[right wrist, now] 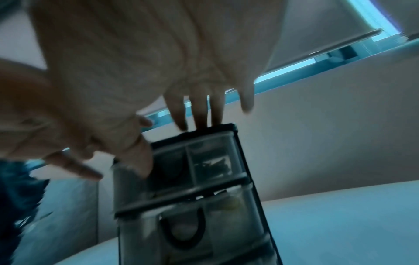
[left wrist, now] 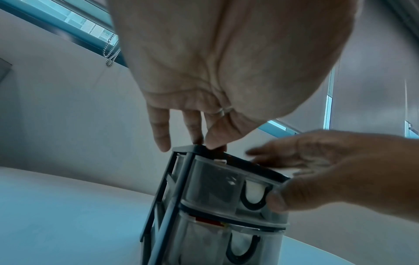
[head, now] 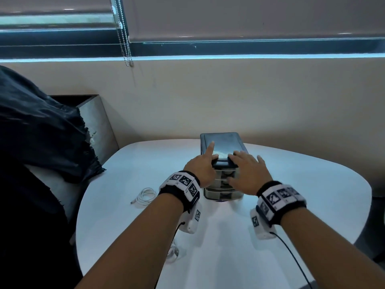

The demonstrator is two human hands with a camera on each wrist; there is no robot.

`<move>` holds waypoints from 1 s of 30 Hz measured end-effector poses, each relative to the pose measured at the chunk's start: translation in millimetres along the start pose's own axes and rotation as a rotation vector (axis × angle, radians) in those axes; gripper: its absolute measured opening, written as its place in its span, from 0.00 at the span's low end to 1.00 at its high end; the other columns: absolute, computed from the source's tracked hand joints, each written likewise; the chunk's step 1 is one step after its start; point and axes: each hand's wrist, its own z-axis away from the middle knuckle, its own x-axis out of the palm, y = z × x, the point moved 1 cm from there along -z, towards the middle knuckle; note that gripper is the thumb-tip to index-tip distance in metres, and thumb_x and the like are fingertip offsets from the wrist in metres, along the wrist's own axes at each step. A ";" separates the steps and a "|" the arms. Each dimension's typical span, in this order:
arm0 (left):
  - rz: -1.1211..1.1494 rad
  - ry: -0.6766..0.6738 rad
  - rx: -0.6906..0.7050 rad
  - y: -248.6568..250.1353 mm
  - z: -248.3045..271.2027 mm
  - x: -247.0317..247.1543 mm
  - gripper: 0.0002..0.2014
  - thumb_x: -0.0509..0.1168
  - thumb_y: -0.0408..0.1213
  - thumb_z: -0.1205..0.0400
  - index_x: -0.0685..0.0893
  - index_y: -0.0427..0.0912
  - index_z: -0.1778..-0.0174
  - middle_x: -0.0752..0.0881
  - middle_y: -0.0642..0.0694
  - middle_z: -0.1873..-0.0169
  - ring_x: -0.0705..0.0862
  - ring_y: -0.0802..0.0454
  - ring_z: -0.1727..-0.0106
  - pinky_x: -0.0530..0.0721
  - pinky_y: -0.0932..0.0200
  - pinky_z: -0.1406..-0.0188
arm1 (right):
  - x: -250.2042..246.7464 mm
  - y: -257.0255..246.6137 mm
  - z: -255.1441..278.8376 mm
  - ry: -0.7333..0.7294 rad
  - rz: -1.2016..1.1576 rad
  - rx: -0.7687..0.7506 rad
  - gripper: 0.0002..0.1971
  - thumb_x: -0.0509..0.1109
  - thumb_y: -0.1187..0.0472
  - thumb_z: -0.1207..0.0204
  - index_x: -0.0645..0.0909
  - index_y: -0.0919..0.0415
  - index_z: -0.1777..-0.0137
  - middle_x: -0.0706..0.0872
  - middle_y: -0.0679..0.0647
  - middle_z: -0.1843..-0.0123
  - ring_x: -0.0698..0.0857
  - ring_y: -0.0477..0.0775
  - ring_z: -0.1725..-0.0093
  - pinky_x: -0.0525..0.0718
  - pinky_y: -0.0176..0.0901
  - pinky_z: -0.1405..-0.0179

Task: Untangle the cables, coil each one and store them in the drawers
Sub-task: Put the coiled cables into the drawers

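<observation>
Both hands rest with relaxed fingers on the drawers (head: 224, 161) at table centre, left hand (head: 203, 166) on top w/ index straight, right hand (head: 248, 174) by the top drawer front, while the coiled cable (head: 145, 196) lies near-left, closest to left hand

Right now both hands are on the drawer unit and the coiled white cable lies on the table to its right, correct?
Not quite. Both the left hand and the right hand are on the drawer unit, but the head view shows the coiled white cable on the table to its left.
</observation>
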 end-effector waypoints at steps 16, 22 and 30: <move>0.084 0.121 0.054 -20.5 -15.3 5.0 0.29 0.58 0.22 0.20 0.74 0.50 0.24 0.80 0.53 0.28 0.77 0.50 0.27 0.74 0.54 0.27 | 11.7 -16.6 17.9 0.282 -0.039 -0.096 0.16 0.77 0.61 0.31 0.84 0.61 0.44 0.88 0.57 0.42 0.86 0.63 0.42 0.83 0.53 0.43; 0.067 0.138 0.071 -22.8 -17.8 4.9 0.28 0.61 0.25 0.19 0.74 0.50 0.23 0.80 0.53 0.27 0.76 0.51 0.26 0.73 0.55 0.26 | 19.6 -8.1 17.9 0.336 -0.054 -0.165 0.12 0.79 0.64 0.34 0.84 0.60 0.52 0.88 0.60 0.41 0.88 0.65 0.45 0.85 0.54 0.45; 0.003 0.239 0.060 -22.4 -24.6 6.9 0.22 0.70 0.33 0.21 0.81 0.54 0.30 0.85 0.56 0.35 0.81 0.52 0.33 0.77 0.58 0.32 | 12.2 -9.1 10.0 0.298 -0.097 -0.159 0.06 0.74 0.61 0.27 0.79 0.58 0.62 0.83 0.51 0.57 0.80 0.56 0.61 0.80 0.47 0.58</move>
